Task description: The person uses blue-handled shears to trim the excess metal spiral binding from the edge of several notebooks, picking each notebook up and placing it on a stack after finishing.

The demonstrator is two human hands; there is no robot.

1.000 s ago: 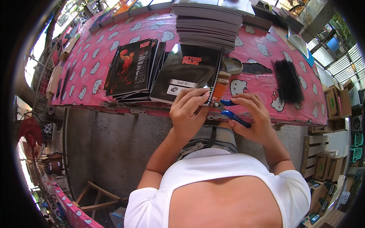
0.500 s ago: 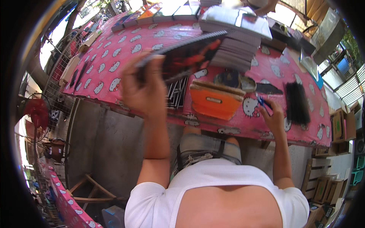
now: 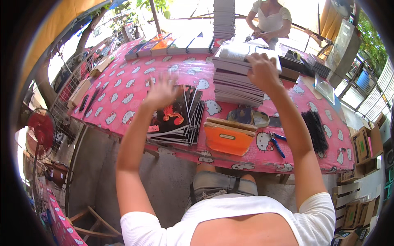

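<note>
Since the earlier frames, both arms are reaching further out over the pink patterned tablecloth (image 3: 123, 90): the dark-covered notebook that the left hand was lifting is no longer in it, and the right hand is no longer down by the blue-handled pliers (image 3: 278, 144), which are now lying alone near the table's front edge. The left hand (image 3: 162, 91) is hovering with fingers spread wide and holding nothing, just above the fanned pile of black-covered spiral notebooks (image 3: 177, 119). The right hand (image 3: 262, 70) is resting palm down on the top book of the tall stack of grey-edged notebooks (image 3: 239, 80); its fingers are curling over the far edge, though whether they are gripping or only pressing I cannot tell. An orange binder (image 3: 228, 139) is sitting between the pile and the pliers, and a bundle of black binding combs (image 3: 315, 130) is lying well to the right. Judging by the layout, only a handful of books are sitting in the finished-looking pile, while the tall stack is looking largely untouched, so most of the work seems to be remaining. Across the table, another person (image 3: 271, 18) is working at a second stack.
</note>
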